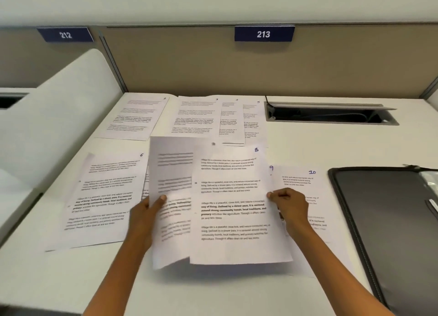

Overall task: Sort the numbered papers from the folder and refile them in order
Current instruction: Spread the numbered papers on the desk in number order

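Observation:
Numbered printed sheets lie across the white desk. My right hand [288, 204] pinches the right edge of sheet 8 [233, 204], lifted off the desk. My left hand [148, 211] holds another sheet [173, 173] by its left side, raised and curled, its number hidden behind sheet 8. Sheet 6 [104, 197] lies flat at the left. Sheets 9 [271, 168] and 10 [305, 185] lie to the right, partly under my right hand. At the back lie sheet 1 [136, 116] and overlapping sheets 3 [196, 116], 4 [231, 118] and 5 [253, 118]. The dark folder [384, 209] lies open at the right.
A cable slot with a raised lid [331, 114] is cut into the desk at the back right. A beige partition [213, 61] with labels 212 and 213 closes the back. A white divider panel [59, 116] stands on the left.

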